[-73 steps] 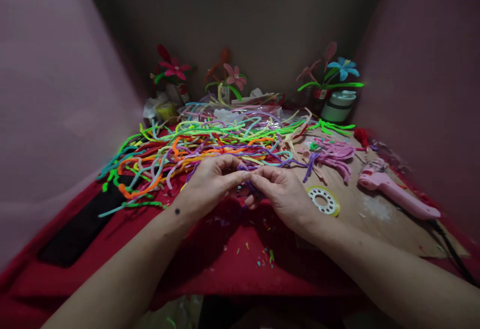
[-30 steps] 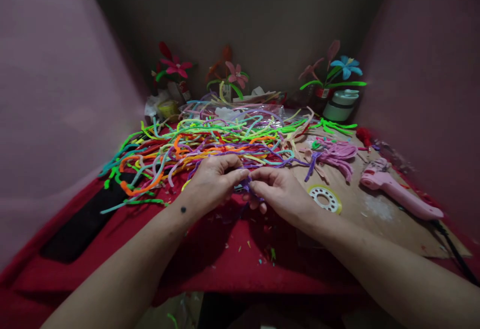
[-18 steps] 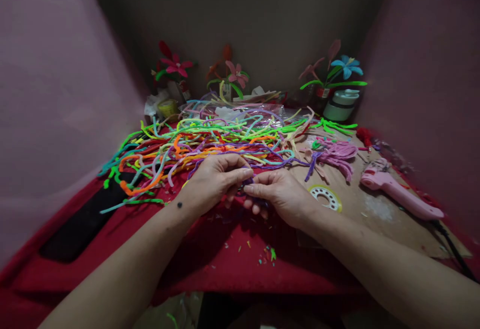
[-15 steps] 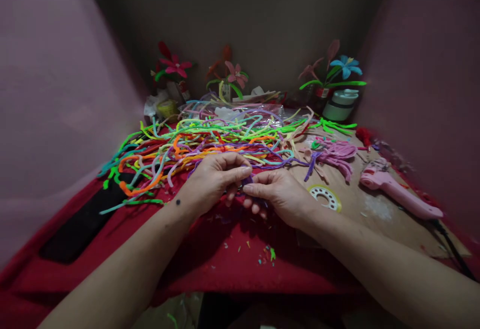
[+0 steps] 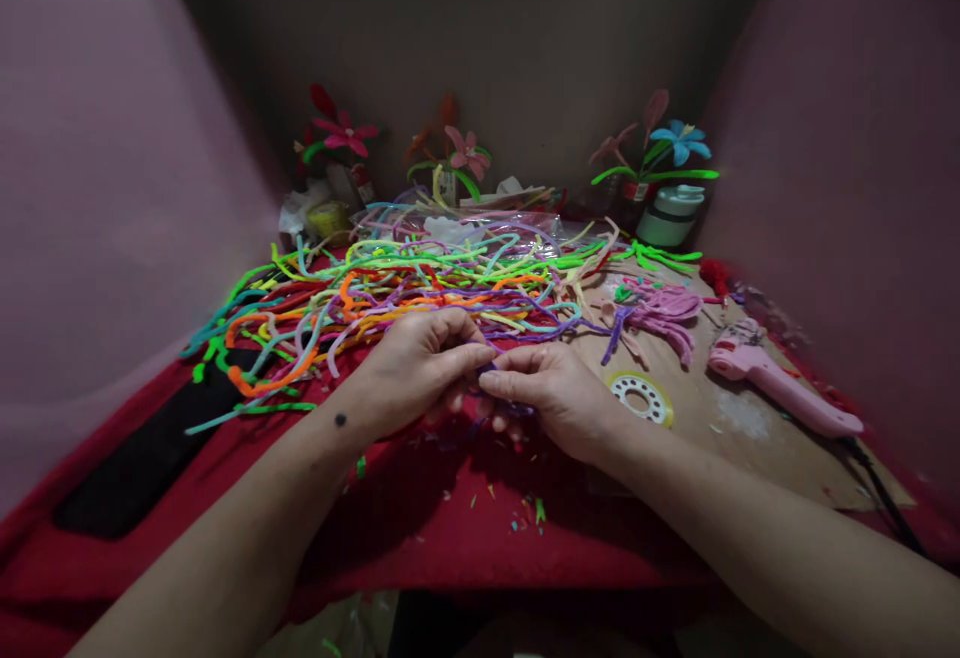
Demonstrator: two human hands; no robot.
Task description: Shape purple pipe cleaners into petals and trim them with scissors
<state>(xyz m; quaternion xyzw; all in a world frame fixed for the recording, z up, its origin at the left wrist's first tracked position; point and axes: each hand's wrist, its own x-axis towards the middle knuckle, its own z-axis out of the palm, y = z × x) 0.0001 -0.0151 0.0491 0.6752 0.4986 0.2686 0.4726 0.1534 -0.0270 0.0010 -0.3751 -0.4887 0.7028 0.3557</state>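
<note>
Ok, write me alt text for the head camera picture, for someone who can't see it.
A left hand and a right hand pinch a small purple pipe cleaner between them over a red cloth. Behind them sprawls a tangled pile of colourful pipe cleaners, with a pink glue gun at right and handmade flowers at the back.

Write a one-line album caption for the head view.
Over the red cloth, the left hand and right hand pinch a purple pipe-cleaner piece, a many-coloured pile behind.
</note>
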